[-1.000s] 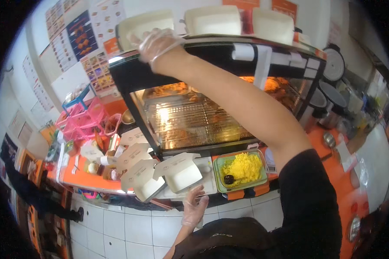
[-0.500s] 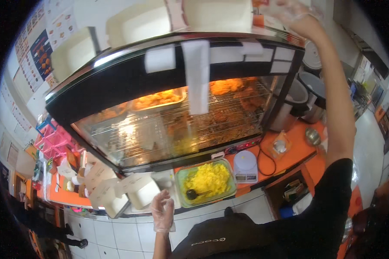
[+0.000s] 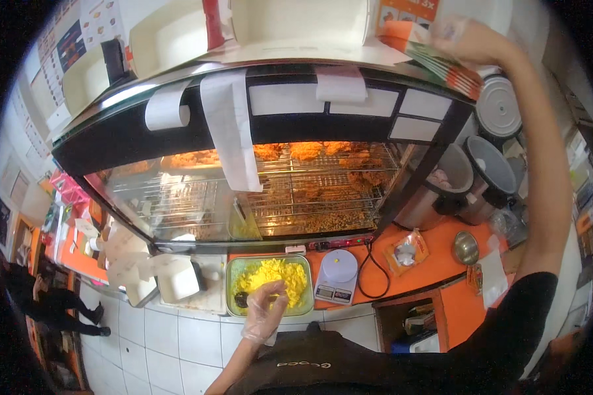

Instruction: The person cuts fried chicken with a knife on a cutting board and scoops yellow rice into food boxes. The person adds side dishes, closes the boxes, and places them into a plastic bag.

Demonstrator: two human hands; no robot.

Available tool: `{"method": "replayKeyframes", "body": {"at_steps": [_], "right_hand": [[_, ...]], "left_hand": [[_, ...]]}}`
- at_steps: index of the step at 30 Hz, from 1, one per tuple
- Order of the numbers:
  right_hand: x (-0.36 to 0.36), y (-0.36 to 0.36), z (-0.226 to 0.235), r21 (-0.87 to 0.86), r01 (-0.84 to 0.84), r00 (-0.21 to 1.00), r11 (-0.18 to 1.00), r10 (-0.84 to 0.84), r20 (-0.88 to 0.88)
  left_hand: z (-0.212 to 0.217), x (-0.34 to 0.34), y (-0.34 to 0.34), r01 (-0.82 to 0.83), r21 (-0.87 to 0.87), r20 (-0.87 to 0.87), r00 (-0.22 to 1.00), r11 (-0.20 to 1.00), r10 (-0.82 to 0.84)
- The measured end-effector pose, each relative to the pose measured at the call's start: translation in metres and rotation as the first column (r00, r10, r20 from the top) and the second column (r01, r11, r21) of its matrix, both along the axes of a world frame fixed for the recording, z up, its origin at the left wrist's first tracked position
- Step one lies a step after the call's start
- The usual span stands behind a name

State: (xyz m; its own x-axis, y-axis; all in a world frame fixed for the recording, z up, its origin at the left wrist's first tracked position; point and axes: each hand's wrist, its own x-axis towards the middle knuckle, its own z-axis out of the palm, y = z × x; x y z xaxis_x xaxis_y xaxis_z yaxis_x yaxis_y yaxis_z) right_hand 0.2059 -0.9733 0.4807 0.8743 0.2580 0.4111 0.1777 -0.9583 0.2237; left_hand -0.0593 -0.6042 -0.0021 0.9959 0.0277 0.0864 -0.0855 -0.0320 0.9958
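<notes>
A glass warmer [image 3: 270, 191] fills the centre, fried pieces [image 3: 323, 158] racked inside. At 6 o'clock a green tray [image 3: 232, 289] of yellow food is touched by the gloved left hand [image 3: 265, 313], fingers spread, nothing gripped. At 1 o'clock, flat cartons [image 3: 435, 56] are clasped by the right hand [image 3: 471, 39]. A scale [image 3: 336, 276] sits beside the tray.

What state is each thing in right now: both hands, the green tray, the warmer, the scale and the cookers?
Right hand: raised, gripping flat cartons on top of the warmer.
Left hand: gloved, open, over the green tray.
Green tray: holding yellow food.
Warmer: lit, fried pieces on racks.
Scale: nothing on it.
Cookers: lids shut.
</notes>
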Motion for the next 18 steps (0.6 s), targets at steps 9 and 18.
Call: {"method": "replayKeyframes", "body": {"at_steps": [9,18], "right_hand": [[-0.008,0.011,-0.021,-0.438,-0.157,0.945,0.885,0.264,0.194],[-0.015,0.032,-0.034,-0.306,-0.045,0.952,0.951,0.133,0.275]], "left_hand": [[0.004,0.002,-0.010,-0.083,0.028,0.025,0.996,0.996,0.082],[0.006,0.003,0.002,-0.085,0.052,0.040,0.996,0.995,0.083]]}}
